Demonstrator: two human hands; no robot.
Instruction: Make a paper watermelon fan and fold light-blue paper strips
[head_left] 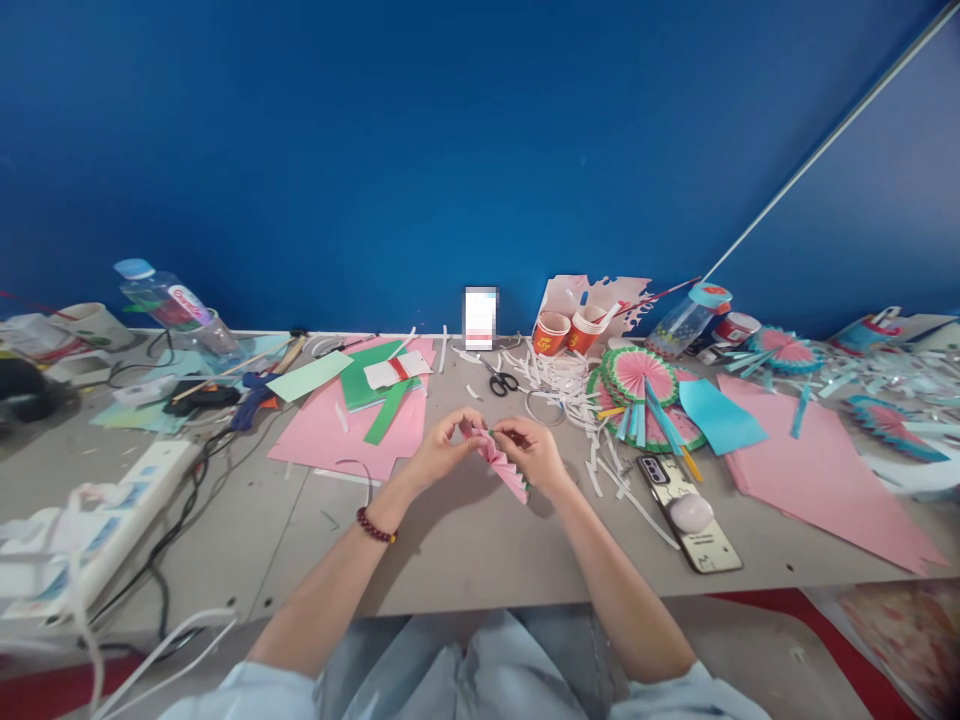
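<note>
Between my two hands is a pleated strip of pink paper (504, 468) with green along its edge, hanging toward the front of the table. My left hand (448, 447) pinches its upper left end between thumb and fingers; a beaded bracelet sits on that wrist. On the other side, my right hand (534, 452) grips the folded paper near the same upper end. The fingertips of both hands almost meet there. Black-handled scissors (502, 382) lie on the table beyond my hands.
Pink sheets (300, 440) with green paper lie left, a power strip (127, 520) and cables farther left. To the right are white paper scraps (566, 375), red paper cups (551, 335), round paper fans (641, 380), and a patterned phone (694, 525). A lit screen (480, 318) stands against the blue wall.
</note>
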